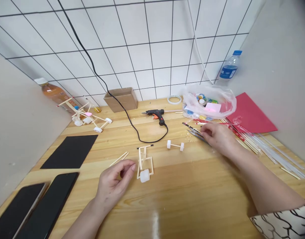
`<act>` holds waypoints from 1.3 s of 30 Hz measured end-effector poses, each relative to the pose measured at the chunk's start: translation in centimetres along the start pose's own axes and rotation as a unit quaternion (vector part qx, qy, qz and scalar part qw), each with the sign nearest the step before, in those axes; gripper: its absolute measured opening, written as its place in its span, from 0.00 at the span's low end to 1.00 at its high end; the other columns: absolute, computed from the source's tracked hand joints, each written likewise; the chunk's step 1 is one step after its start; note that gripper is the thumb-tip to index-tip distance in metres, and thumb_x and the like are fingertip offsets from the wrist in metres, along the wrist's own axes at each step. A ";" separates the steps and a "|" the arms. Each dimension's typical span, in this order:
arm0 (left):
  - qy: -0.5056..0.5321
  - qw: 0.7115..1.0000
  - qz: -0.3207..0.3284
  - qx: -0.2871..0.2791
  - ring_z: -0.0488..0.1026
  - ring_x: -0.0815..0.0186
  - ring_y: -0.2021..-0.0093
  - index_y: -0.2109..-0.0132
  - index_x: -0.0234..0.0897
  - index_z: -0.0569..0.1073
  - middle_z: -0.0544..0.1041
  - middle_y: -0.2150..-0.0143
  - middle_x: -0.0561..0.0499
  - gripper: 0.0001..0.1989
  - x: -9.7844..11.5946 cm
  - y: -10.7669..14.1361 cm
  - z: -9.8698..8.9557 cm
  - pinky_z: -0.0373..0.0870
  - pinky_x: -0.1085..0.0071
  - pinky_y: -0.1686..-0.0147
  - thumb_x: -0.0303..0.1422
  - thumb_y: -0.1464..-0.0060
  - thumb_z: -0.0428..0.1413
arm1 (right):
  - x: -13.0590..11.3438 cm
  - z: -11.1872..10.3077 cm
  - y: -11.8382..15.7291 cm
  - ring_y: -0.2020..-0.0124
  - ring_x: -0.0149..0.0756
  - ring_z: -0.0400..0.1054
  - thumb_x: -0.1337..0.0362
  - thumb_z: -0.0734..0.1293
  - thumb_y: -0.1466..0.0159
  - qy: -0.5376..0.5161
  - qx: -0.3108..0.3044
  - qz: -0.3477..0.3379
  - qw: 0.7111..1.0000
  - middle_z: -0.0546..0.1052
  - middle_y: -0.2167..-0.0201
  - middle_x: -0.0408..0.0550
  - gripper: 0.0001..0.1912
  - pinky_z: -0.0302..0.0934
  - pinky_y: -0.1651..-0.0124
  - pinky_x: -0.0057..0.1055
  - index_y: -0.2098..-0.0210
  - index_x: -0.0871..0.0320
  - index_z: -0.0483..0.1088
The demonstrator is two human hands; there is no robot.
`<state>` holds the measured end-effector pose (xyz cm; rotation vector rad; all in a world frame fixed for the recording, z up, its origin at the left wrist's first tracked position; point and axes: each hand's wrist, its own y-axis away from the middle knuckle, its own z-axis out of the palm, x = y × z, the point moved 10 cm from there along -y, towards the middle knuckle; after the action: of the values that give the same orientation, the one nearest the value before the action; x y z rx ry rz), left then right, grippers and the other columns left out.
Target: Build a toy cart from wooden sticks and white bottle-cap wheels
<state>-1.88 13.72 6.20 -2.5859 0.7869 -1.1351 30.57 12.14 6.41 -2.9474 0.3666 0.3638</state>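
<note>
My left hand (116, 181) rests on the table with fingers curled and thumb and forefinger tips close together; I see nothing in it. Just right of it lies a small frame of thin wooden sticks (152, 166) with a white block (144, 176) at its near end and a black-tipped crosspiece at its far end. My right hand (217, 137) is closed over a dark pointed metal tool (195, 133) and a thin black-ended strip (188, 125); what its fingertips grip is hidden. Between the hands lies a stick axle (176, 145) with a white wheel at each end.
Behind are a black glue gun (156, 114) with its cable, a cardboard box (122, 99), a tape roll (174, 99) and a plastic bag (209, 103). A stick model (86, 114) stands left, above black paper (70, 151) and two phones (50, 205). Sticks (249, 142) lie right.
</note>
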 end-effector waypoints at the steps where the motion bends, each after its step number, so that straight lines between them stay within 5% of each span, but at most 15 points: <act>1: -0.001 1.000 0.004 0.001 0.63 0.74 0.80 0.69 0.36 0.72 0.71 0.79 0.55 0.05 0.1 0.0 0.0 0.62 0.78 0.77 0.32 0.49 0.53 | 1.1 0.0 -0.5 0.69 0.36 0.67 0.67 0.61 0.43 0.018 0.002 0.018 1.000 0.75 0.69 0.47 0.06 0.55 0.70 0.29 0.71 0.56 0.71; 18: 0.013 1.000 0.015 0.006 0.63 0.74 0.80 0.68 0.36 0.72 0.71 0.79 0.55 0.05 0.1 -0.1 -0.2 0.61 0.79 0.79 0.31 0.48 0.53 | 2.9 3.4 -2.5 0.67 0.42 0.69 0.68 0.60 0.44 0.107 -0.049 0.046 0.992 0.75 0.68 0.53 0.08 0.53 0.72 0.31 0.73 0.58 0.71; 25: 0.039 0.999 0.000 0.013 0.62 0.74 0.79 0.66 0.35 0.72 0.68 0.79 0.55 0.05 -0.3 0.1 -0.2 0.62 0.78 0.77 0.31 0.47 0.53 | 1.7 1.1 -1.6 0.68 0.45 0.67 0.65 0.57 0.40 0.075 0.003 0.055 0.996 0.73 0.69 0.56 0.08 0.54 0.71 0.33 0.69 0.59 0.66; 31: 0.059 0.998 0.000 0.024 0.62 0.74 0.77 0.67 0.35 0.72 0.69 0.78 0.55 0.04 0.2 0.2 -0.6 0.62 0.78 0.75 0.30 0.47 0.53 | -6.6 0.6 1.6 0.74 0.33 0.63 0.66 0.56 0.39 -0.123 -0.015 -0.108 0.986 0.70 0.75 0.44 0.04 0.57 0.71 0.28 0.70 0.56 0.60; 35: 0.107 0.994 0.008 0.030 0.65 0.73 0.76 0.66 0.33 0.72 0.71 0.76 0.53 0.04 0.9 0.4 -1.3 0.65 0.77 0.73 0.29 0.48 0.54 | -12.7 1.4 5.3 0.72 0.31 0.63 0.67 0.57 0.38 -0.253 -0.066 -0.197 0.945 0.70 0.74 0.43 0.04 0.58 0.69 0.27 0.68 0.55 0.62; 39: 0.154 0.984 0.086 0.032 0.68 0.72 0.76 0.63 0.32 0.72 0.73 0.75 0.51 0.06 2.9 0.8 -2.1 0.67 0.77 0.74 0.29 0.50 0.57 | -17.1 2.0 8.5 0.72 0.29 0.62 0.71 0.56 0.37 -0.304 -0.089 -0.275 0.908 0.69 0.73 0.44 0.06 0.58 0.69 0.26 0.67 0.56 0.62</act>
<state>-2.13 11.53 9.12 -2.2674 0.9962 -1.4975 11.83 8.17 7.90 -2.7235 -0.5860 1.2152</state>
